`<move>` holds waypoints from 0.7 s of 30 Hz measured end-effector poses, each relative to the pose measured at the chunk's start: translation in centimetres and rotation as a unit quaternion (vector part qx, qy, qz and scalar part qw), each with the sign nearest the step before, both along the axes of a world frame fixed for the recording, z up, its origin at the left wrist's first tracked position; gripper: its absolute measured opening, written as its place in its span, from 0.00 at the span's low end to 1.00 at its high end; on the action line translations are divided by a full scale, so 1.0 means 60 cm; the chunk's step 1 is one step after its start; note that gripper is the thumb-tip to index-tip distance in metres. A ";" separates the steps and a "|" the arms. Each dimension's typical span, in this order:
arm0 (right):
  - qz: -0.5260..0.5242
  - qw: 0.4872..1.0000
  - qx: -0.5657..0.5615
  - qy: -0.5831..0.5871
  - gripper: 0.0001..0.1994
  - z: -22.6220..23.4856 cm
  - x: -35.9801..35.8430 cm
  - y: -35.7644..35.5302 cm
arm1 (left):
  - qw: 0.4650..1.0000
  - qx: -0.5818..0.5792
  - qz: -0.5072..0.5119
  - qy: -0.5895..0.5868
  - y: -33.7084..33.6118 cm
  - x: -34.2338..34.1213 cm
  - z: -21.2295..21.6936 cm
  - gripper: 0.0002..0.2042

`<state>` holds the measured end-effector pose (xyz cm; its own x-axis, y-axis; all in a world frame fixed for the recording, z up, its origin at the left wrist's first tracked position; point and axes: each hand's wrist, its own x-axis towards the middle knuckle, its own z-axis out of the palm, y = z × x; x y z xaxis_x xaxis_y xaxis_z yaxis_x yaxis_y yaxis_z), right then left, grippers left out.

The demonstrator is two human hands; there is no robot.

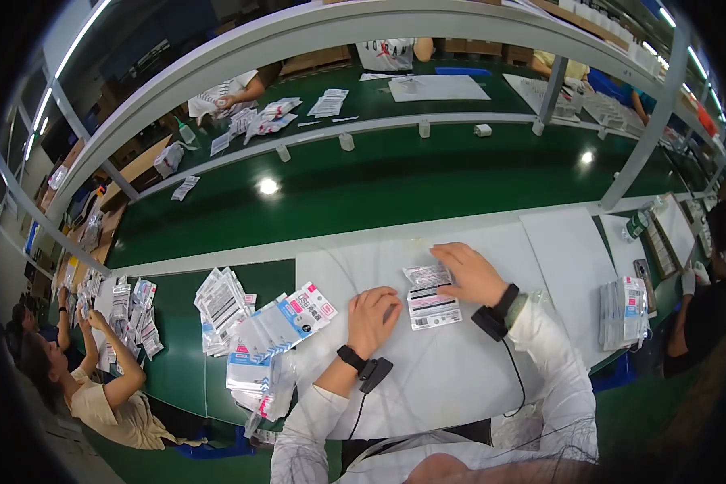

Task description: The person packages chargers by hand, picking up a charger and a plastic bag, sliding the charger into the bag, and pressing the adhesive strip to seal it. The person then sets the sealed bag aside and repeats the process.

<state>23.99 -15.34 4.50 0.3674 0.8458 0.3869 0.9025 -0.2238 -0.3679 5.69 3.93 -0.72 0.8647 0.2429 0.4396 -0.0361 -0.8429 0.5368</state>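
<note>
On the white work sheet (363,266) before me lies a small flat packet (434,308) with white, printed labelling and a pink strip. My right hand (469,276) reaches over its upper right corner, fingers stretched out and thumb apart, touching the packet. To the left of the packet my left hand (371,321) rests near the sheet with its fingers curled in; its fingertips are partly hidden, and I cannot see whether anything is in them. Both wrists wear black bands with small black boxes and cables.
Left of the sheet lie a pile of blue-and-white packets (254,371) and a stack of white printed packets (222,302). At right stands a bundle of packets (623,310). A grey metal frame (363,32) crosses above the green table (363,185). Several people work around it.
</note>
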 end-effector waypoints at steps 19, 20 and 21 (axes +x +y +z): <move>-0.024 0.979 0.061 0.195 0.23 -0.072 -0.019 -0.032 | 0.999 0.030 -0.017 0.036 0.005 -0.025 0.014 0.10; -0.028 0.983 0.040 0.175 0.22 -0.068 -0.016 -0.035 | 0.997 0.052 -0.044 0.047 0.010 -0.030 0.029 0.11; -0.033 0.987 0.021 0.155 0.22 -0.066 -0.018 -0.030 | 0.993 0.074 -0.072 0.059 0.015 -0.037 0.045 0.13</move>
